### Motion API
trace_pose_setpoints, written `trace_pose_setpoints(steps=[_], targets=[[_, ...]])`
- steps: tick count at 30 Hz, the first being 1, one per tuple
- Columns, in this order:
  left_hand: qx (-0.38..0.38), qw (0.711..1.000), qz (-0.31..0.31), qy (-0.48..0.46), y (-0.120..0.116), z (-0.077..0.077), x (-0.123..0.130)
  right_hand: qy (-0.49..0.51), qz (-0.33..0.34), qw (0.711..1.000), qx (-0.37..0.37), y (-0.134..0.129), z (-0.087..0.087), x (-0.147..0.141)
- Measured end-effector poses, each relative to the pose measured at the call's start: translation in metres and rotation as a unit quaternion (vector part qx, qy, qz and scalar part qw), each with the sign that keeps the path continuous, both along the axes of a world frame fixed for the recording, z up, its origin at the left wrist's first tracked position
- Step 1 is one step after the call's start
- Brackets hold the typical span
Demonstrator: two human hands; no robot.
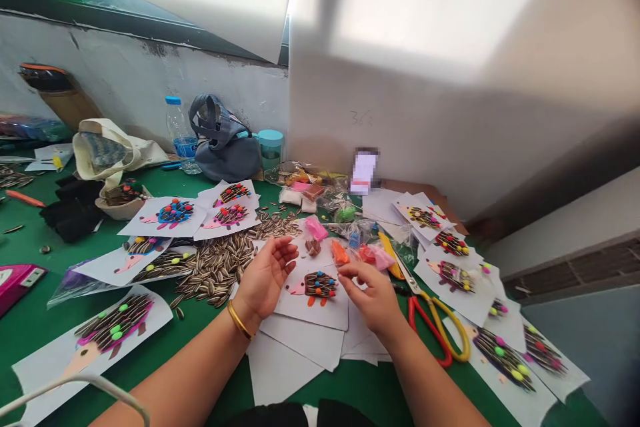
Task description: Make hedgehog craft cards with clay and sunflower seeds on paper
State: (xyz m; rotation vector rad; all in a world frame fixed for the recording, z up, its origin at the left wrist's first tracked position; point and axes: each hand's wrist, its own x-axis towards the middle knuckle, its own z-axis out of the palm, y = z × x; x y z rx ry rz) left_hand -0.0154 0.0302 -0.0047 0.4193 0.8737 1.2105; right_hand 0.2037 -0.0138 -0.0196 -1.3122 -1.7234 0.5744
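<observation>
A rough whitewashed wall (125, 97) with flaking patches runs behind the green work table (30, 347), under a dark window frame (150, 27) with a bright green glint at its far left. A smooth white wall (400, 127) meets it at a corner and bears a faint pencilled 36. Soft light and broad diagonal shadows cross it. Lower right, a slatted dark vent (580, 267) sits above a blue-grey panel (585, 353).

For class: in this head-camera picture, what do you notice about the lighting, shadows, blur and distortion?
In the head view, bright light washes out the pale wall at upper right, a broad soft shadow falls across its lower part, pixelation hides the upright rectangle, and the wide lens appears to slant the grey wall at left.
</observation>
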Motion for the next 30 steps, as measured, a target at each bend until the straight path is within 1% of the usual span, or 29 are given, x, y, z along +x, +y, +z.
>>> trace_pose_setpoints(steps=[2,3,5,6,7,9,11,13,14,16,18,26,30], targets=[[0.046,0.993,-0.018,0.106,0.001,-0.004,0.001,-0.017,0.026,0.999,0.015,0.001,-0.002,-0.004],[0.077,0.983,-0.032,0.162,0.001,-0.007,0.002,-0.027,0.033,0.999,0.020,0.002,-0.004,-0.006],[0.146,0.947,-0.065,0.280,0.003,-0.012,0.001,-0.053,0.031,0.998,0.023,0.005,-0.006,-0.011],[0.179,0.920,-0.078,0.339,0.004,-0.015,0.001,-0.068,0.026,0.997,0.020,0.006,-0.007,-0.013],[0.214,0.888,-0.090,0.398,0.004,-0.017,0.000,-0.084,0.020,0.996,0.017,0.007,-0.008,-0.016],[0.274,0.811,-0.117,0.504,0.005,-0.021,-0.001,-0.116,0.009,0.993,0.013,0.010,-0.010,-0.021],[0.310,0.734,-0.143,0.586,0.003,-0.023,-0.001,-0.152,0.004,0.988,0.014,0.012,-0.011,-0.025],[0.325,0.677,-0.161,0.640,0.000,-0.022,0.000,-0.184,0.002,0.983,0.021,0.013,-0.011,-0.026],[0.328,0.657,-0.167,0.658,-0.002,-0.021,0.000,-0.197,0.002,0.980,0.026,0.014,-0.011,-0.027],[0.331,0.633,-0.175,0.677,-0.005,-0.019,0.002,-0.212,0.000,0.976,0.040,0.015,-0.011,-0.026],[0.334,0.620,-0.181,0.686,-0.007,-0.018,0.004,-0.220,-0.007,0.974,0.049,0.016,-0.011,-0.026],[0.341,0.581,-0.192,0.714,-0.010,-0.018,0.006,-0.224,-0.017,0.974,0.039,0.019,-0.012,-0.031],[0.344,0.576,-0.192,0.716,-0.011,-0.020,0.006,-0.233,-0.011,0.971,0.048,0.021,-0.016,-0.031]])
